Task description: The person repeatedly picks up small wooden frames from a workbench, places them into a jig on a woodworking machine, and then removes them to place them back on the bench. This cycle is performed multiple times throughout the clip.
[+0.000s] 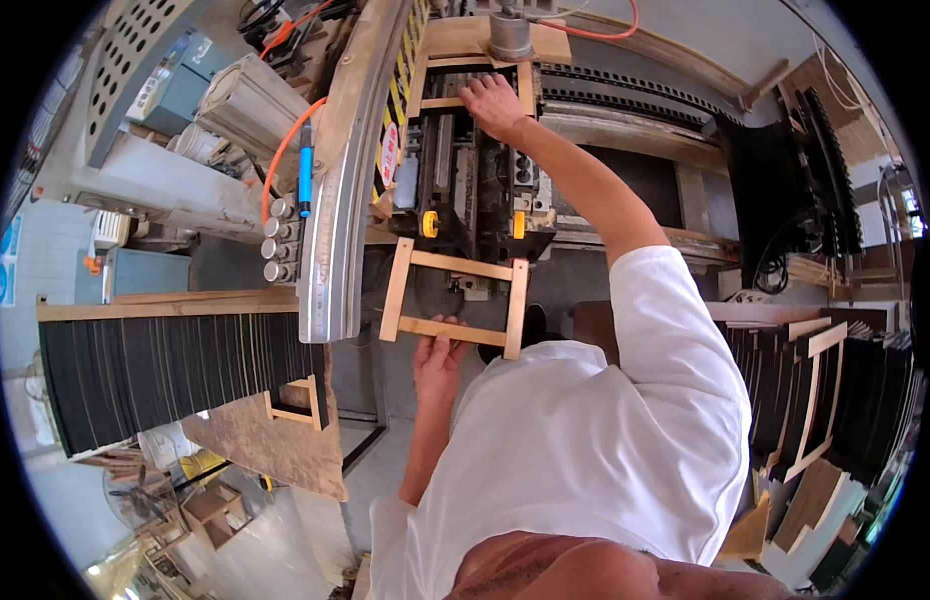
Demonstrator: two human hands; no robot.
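Observation:
In my left hand [437, 362] is a small light-wood frame [455, 263] made of two longer side pieces and two cross rails. Fingers and thumb pinch its nearer rail, and the frame hangs just in front of the machine [475, 170]. My right arm stretches forward over the machine. There, my right hand [493, 106] closes over the near rail of a second wooden frame [441, 103], which lies at the machine's far end under a round metal cylinder [510, 38]. The undersides of the right fingers are hidden.
Yellow knobs [430, 224] sit at the machine's near end. A metal beam [330, 230] with a blue pen [305, 180] and an orange hose [268, 165] runs along the left. Stacks of black-panelled frames stand left [175, 370] and right [875, 400].

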